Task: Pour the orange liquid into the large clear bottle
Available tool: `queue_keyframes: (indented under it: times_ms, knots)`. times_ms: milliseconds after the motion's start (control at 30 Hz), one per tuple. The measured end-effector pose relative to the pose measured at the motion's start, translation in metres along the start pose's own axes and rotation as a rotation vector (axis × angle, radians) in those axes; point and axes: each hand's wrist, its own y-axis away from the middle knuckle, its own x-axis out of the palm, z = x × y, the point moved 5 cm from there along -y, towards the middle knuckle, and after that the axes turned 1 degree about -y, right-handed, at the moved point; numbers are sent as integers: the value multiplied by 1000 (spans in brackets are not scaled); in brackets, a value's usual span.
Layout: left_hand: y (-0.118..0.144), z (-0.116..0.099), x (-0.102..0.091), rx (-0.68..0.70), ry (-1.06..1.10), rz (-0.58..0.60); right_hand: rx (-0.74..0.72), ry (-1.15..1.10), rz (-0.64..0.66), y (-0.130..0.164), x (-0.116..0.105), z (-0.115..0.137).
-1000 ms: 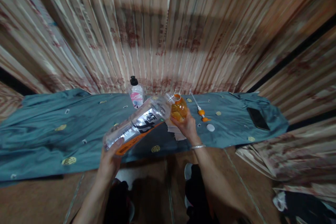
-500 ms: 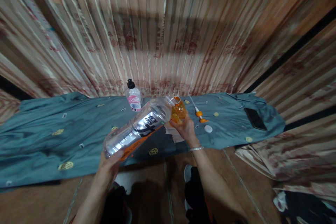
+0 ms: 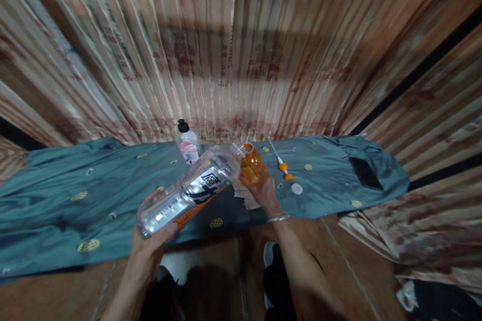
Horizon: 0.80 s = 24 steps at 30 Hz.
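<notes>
Head view, two hands (image 3: 150, 253) (image 3: 261, 190), three bottles (image 3: 188, 195) (image 3: 251, 163) (image 3: 187, 143)

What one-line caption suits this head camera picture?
Left hand tips a large clear bottle mouth-first against a small orange bottle in the right hand.

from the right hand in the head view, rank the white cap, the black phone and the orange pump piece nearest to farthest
Measured from the right hand, which holds the small orange bottle:
1. Orange pump piece, just to its right on the blue cloth.
2. White cap, a little farther right; close to the pump piece.
3. Black phone, far right end of the cloth.
</notes>
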Motion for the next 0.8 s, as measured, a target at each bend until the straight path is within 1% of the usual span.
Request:
queue_keyframes:
  times_ms: [133, 233, 367, 500, 700, 800]
  knots:
    - [4, -6, 0, 19, 0, -8, 21, 31, 5, -3, -2, 5]
    - [5, -8, -4, 23, -26, -27, 33, 72, 10, -6, -5, 9]
    - [1, -8, -10, 15, -43, 2, 48, 92, 29, -4, -8, 9]
    - [-5, -5, -15, -12, -43, 38, 7, 53, 26, 0, -7, 6]
    - [-8, -2, -20, -6, -37, 29, -53, 12, -40, 2, -4, -3]
    - [-8, -2, -20, -15, -42, 36, -70, 29, -50, 2, -2, -4]
